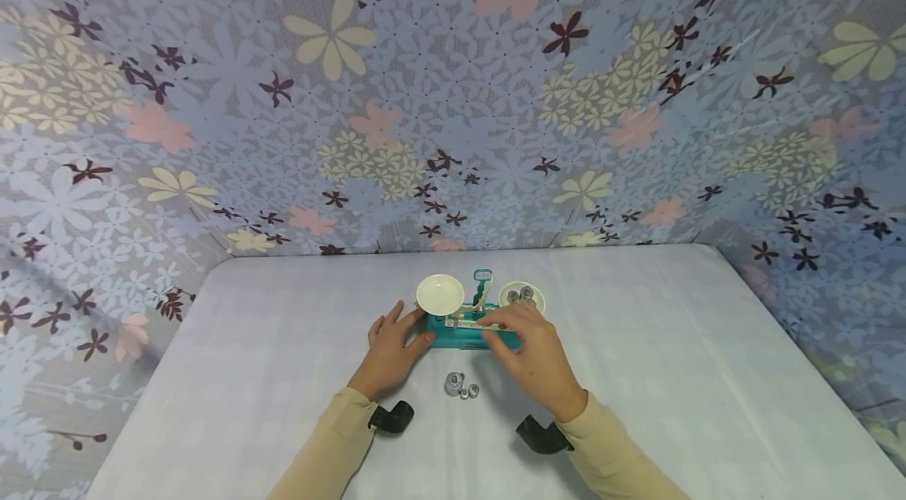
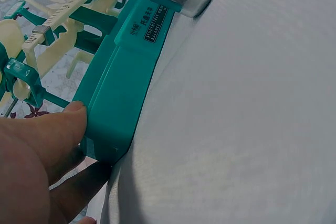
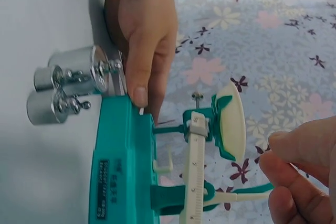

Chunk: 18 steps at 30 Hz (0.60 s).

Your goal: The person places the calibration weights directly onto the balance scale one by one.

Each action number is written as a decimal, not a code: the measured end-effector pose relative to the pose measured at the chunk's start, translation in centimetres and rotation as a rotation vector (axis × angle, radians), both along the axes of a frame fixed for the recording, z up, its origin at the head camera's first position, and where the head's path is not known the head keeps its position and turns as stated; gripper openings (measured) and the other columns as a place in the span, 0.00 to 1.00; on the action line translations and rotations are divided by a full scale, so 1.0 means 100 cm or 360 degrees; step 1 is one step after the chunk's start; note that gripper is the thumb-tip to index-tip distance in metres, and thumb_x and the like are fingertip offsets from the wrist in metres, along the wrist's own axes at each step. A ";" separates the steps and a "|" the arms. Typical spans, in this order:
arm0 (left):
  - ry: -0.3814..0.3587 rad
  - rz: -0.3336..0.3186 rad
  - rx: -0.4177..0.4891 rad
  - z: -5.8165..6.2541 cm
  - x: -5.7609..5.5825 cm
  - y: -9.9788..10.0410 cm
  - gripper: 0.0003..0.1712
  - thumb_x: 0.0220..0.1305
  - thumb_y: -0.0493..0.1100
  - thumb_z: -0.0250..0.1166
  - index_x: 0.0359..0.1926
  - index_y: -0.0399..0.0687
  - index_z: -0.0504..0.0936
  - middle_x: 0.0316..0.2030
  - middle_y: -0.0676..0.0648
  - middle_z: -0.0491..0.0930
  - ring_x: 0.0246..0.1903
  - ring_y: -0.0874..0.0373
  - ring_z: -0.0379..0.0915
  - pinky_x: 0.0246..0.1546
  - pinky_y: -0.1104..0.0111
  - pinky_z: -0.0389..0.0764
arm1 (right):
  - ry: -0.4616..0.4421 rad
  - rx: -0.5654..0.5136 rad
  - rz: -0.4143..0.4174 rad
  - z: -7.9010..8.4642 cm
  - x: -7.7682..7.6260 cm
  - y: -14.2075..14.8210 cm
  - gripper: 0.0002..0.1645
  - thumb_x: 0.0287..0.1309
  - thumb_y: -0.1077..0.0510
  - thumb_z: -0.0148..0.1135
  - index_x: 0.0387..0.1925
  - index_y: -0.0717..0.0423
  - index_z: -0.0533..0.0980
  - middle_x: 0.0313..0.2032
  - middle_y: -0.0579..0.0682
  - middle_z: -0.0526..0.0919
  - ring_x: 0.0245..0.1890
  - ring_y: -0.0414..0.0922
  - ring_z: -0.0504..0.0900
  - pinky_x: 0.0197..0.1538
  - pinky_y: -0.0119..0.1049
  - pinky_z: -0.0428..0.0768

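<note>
A teal student tray balance [image 1: 463,339] stands on the table with a cream left pan [image 1: 440,295] and a cream right pan [image 1: 540,303]. Several metal weights [image 1: 527,292] sit in the right pan, while the left one holds nothing. My left hand [image 1: 391,351] grips the left end of the base, its thumb [image 2: 73,119] pressed on the top edge. Over the right half of the beam hovers my right hand [image 1: 538,354], fingers bent, with nothing visible between thumb and fingertips. A grey slider [image 3: 198,125] sits at the left end of the white graduated beam [image 3: 194,182].
Three knobbed metal weights, one large [image 1: 454,384] and two smaller, stand on the white-covered table [image 1: 283,327] in front of the balance. A flowered cloth wall [image 1: 453,130] rises behind the table. Black wrist devices [image 1: 541,435] are on both sleeves.
</note>
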<state>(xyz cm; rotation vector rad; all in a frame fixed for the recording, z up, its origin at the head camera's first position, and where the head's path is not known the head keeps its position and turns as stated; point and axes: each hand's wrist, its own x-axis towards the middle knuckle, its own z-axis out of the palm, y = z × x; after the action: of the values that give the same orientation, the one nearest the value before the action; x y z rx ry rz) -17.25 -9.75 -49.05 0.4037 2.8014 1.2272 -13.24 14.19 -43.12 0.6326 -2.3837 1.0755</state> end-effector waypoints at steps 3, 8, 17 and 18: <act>0.0003 -0.0001 0.0000 0.000 0.000 0.000 0.31 0.73 0.50 0.60 0.70 0.39 0.71 0.70 0.36 0.66 0.76 0.37 0.45 0.72 0.40 0.39 | -0.0009 0.0007 0.0015 -0.001 0.002 -0.003 0.15 0.51 0.66 0.77 0.41 0.49 0.86 0.40 0.40 0.85 0.37 0.41 0.78 0.42 0.40 0.79; 0.0018 -0.0008 -0.0006 0.001 0.000 0.000 0.31 0.73 0.50 0.60 0.70 0.39 0.71 0.70 0.36 0.67 0.75 0.37 0.45 0.72 0.39 0.39 | 0.0000 0.0005 0.0068 -0.002 0.004 -0.008 0.15 0.50 0.66 0.78 0.40 0.52 0.86 0.41 0.42 0.86 0.38 0.43 0.80 0.44 0.40 0.79; 0.0028 -0.0012 -0.0014 0.001 0.000 0.001 0.31 0.73 0.50 0.60 0.70 0.39 0.71 0.70 0.36 0.68 0.75 0.37 0.45 0.71 0.39 0.39 | -0.0040 0.0026 0.0120 -0.008 0.007 -0.014 0.13 0.51 0.65 0.77 0.40 0.52 0.85 0.40 0.41 0.85 0.40 0.40 0.79 0.37 0.37 0.78; 0.0029 -0.0012 -0.0013 0.001 0.000 0.000 0.31 0.73 0.50 0.60 0.70 0.39 0.71 0.69 0.36 0.68 0.75 0.37 0.46 0.71 0.39 0.40 | -0.0050 0.0029 0.0126 -0.009 0.008 -0.015 0.13 0.51 0.65 0.77 0.40 0.52 0.85 0.41 0.40 0.85 0.40 0.40 0.79 0.37 0.37 0.78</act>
<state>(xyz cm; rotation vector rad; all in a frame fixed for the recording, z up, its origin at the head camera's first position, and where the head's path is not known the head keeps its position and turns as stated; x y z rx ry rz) -17.29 -9.70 -48.95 0.4263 2.8163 1.2167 -12.46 12.71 -44.00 0.7272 -2.4161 1.1053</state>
